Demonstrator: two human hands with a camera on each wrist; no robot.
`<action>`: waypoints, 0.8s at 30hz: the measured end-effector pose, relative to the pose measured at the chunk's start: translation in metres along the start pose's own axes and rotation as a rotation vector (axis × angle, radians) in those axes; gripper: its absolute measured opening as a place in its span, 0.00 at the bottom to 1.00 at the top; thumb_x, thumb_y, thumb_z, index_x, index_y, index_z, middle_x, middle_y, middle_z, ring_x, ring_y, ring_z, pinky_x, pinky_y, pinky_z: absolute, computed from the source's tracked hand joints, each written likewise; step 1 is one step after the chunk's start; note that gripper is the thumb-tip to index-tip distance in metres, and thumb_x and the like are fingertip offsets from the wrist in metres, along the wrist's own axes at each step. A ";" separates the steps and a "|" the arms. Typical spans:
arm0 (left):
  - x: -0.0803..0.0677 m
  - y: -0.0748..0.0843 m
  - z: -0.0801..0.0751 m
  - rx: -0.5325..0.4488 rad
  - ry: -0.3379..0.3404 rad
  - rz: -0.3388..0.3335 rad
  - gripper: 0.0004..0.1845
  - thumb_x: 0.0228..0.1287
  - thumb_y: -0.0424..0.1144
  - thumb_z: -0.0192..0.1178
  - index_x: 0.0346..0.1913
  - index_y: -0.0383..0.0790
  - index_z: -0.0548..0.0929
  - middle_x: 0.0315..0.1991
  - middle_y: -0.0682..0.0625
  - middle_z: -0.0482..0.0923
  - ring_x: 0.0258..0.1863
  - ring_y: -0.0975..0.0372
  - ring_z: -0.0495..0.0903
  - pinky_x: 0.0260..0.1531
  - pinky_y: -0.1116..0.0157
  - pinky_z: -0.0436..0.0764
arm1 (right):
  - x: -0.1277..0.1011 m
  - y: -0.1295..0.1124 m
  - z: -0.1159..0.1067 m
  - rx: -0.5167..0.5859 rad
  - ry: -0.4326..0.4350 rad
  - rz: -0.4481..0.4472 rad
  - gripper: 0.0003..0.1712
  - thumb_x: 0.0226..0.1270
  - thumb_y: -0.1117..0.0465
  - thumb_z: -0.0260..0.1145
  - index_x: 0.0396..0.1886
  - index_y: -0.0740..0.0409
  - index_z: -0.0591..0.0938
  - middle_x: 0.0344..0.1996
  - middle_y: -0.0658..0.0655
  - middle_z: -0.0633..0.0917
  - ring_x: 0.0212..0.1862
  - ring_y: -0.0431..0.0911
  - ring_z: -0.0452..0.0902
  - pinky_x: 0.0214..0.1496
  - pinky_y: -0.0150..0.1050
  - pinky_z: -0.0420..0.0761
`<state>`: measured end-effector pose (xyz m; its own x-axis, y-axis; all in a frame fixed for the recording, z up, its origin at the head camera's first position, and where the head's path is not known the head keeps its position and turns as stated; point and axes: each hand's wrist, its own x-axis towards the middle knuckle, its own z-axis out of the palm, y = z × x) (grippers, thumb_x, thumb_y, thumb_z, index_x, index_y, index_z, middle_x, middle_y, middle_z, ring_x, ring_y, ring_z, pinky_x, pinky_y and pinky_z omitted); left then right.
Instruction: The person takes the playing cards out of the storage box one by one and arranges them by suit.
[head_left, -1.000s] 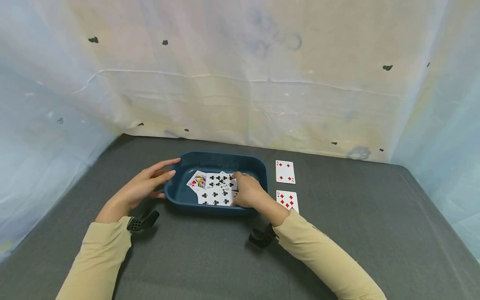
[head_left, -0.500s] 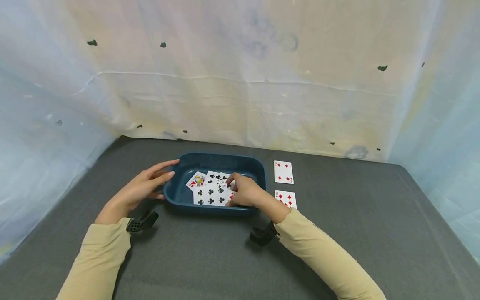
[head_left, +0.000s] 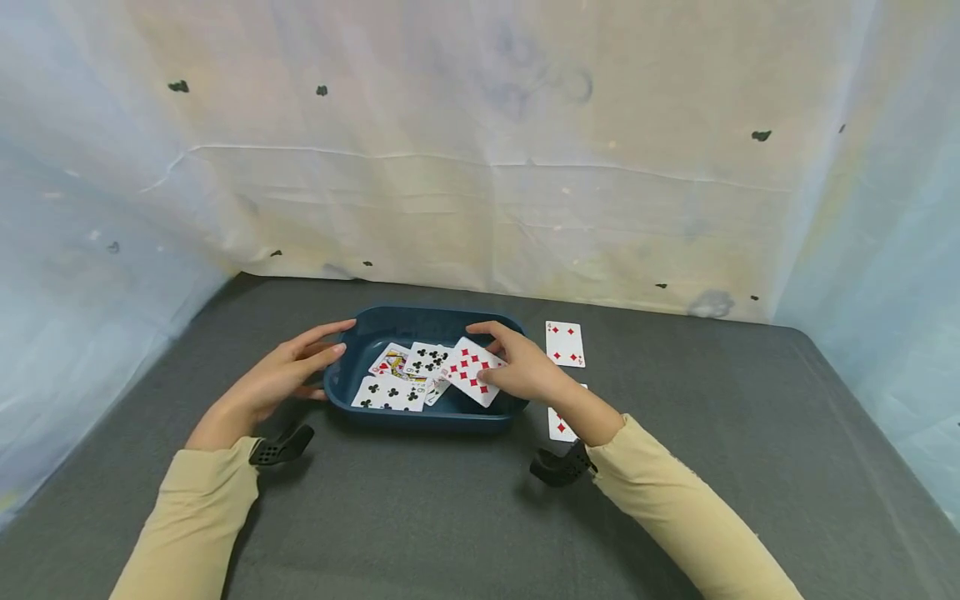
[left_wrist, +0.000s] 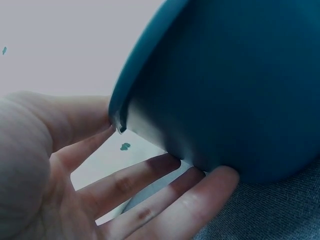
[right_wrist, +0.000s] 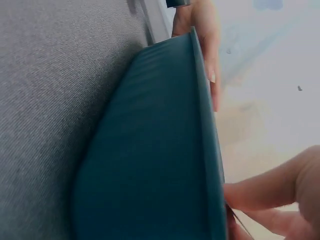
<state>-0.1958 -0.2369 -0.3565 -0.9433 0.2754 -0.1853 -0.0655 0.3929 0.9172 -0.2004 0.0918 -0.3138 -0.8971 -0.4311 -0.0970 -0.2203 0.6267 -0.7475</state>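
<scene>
Diamond card [head_left: 467, 367] is in my right hand [head_left: 528, 367], face up, askew, over the right part of the blue tray [head_left: 442, 318]. From the left: my left hand [head_left: 281, 375] is at the tray's left end, fingers spread apart, thumb at the rim, fingertips against the outer wall. Tray sits on the grey table [head_left: 405, 517]. Inside: face card [head_left: 388, 360] with a red heart, front club card [head_left: 386, 393] near the front wall, rear club card [head_left: 423, 357] next. Then my right thumb and fingers, clamped on the diamond card; can't tell if it touches the cards below. Beside the tray, four of diamonds [head_left: 564, 344]; nearer me, another red card [head_left: 558, 427], mostly hidden behind my right wrist.
</scene>
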 end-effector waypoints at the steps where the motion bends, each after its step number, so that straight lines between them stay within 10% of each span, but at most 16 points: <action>1: 0.000 0.000 0.000 0.002 -0.002 0.003 0.33 0.73 0.52 0.50 0.76 0.54 0.54 0.74 0.35 0.51 0.69 0.41 0.59 0.45 0.51 0.81 | -0.002 0.001 -0.002 0.025 -0.006 -0.006 0.36 0.61 0.70 0.64 0.69 0.50 0.67 0.46 0.60 0.78 0.34 0.46 0.74 0.34 0.36 0.74; 15: 0.000 -0.001 -0.001 -0.008 -0.007 -0.001 0.34 0.72 0.53 0.51 0.76 0.54 0.53 0.75 0.36 0.49 0.70 0.41 0.57 0.45 0.51 0.81 | -0.025 0.018 -0.009 0.381 0.062 0.008 0.38 0.59 0.69 0.69 0.68 0.51 0.65 0.47 0.62 0.76 0.40 0.46 0.81 0.40 0.37 0.80; 24: 0.002 -0.003 -0.002 -0.011 -0.003 -0.005 0.34 0.72 0.53 0.51 0.76 0.55 0.53 0.74 0.35 0.50 0.69 0.41 0.59 0.44 0.52 0.82 | -0.040 0.032 -0.014 0.423 0.132 -0.003 0.39 0.57 0.67 0.71 0.66 0.51 0.65 0.47 0.60 0.79 0.42 0.45 0.81 0.40 0.36 0.81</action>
<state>-0.1980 -0.2391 -0.3594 -0.9420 0.2759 -0.1911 -0.0739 0.3849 0.9200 -0.1767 0.1382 -0.3248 -0.9440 -0.3285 -0.0298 -0.0718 0.2928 -0.9535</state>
